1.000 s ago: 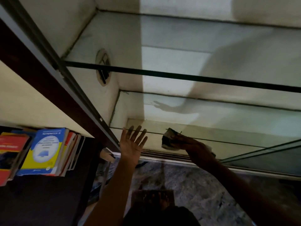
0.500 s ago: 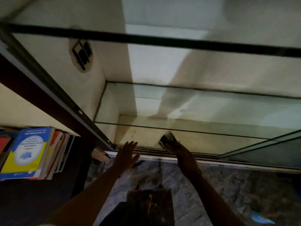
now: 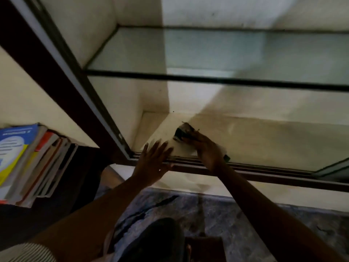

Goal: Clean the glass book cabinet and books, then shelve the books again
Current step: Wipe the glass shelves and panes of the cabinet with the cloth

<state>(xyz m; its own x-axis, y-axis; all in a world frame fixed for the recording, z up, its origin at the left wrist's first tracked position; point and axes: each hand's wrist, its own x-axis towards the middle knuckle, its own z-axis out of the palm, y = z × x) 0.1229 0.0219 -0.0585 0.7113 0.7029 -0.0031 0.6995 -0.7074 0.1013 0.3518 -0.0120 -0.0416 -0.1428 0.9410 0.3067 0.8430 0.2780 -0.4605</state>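
Observation:
The glass book cabinet stands open, its cream bottom shelf (image 3: 264, 140) bare and a glass shelf (image 3: 207, 52) above it. My right hand (image 3: 205, 148) presses a dark cleaning cloth (image 3: 182, 132) onto the bottom shelf near its left end, fingers curled over it. My left hand (image 3: 153, 161) lies with fingers spread at the cabinet's front sliding track (image 3: 245, 166), just left of the right hand. A stack of books (image 3: 28, 163), a blue and yellow one on top, lies on a dark surface at the far left.
The dark cabinet frame (image 3: 62, 72) runs diagonally at the left. A sliding glass door (image 3: 332, 167) shows at the lower right. Mottled grey floor (image 3: 226, 214) lies below the cabinet, and my dark-clothed knee (image 3: 151, 241) is at the bottom.
The view has dropped from the upper glass shelves to the bottom shelf. My right hand with the cloth has moved onto the bottom shelf. My left hand has come down to the front track.

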